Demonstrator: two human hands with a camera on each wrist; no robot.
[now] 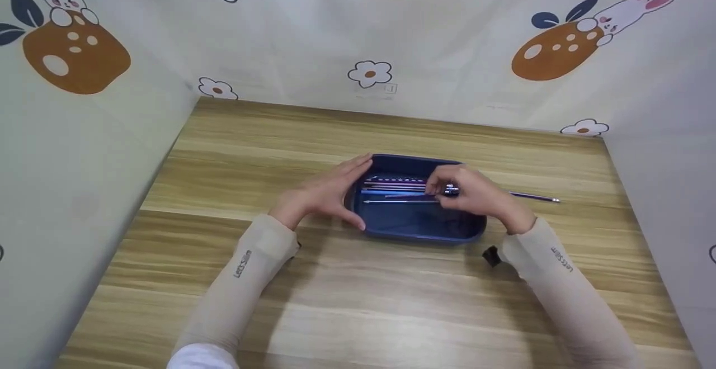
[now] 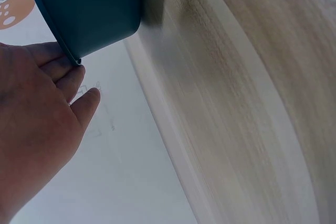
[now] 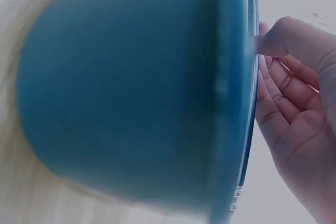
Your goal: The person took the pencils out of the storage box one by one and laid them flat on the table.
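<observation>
A blue plastic bin (image 1: pixel 425 240) sits on the wooden table with several pencils (image 1: pixel 391 188) lying lengthwise inside, toward its far side. My left hand (image 1: pixel 330 190) rests against its left end, fingers nearly straight at the far corner and thumb spread toward the near one. In the left wrist view, fingertips (image 2: pixel 73 82) lie right at the rim. Over the right part of the bin, my right hand (image 1: pixel 472 190) has its fingers bent and pinches a thin pencil (image 1: pixel 411 195). That hand covers part of the pencils.
A dark shiny pencil (image 1: pixel 534 196) sticks out past the bin's right end, beyond my right hand. White sheeting (image 1: pixel 302 50) with oranges, rabbits and flowers stands at the back and both sides of the table (image 1: pixel 358 302).
</observation>
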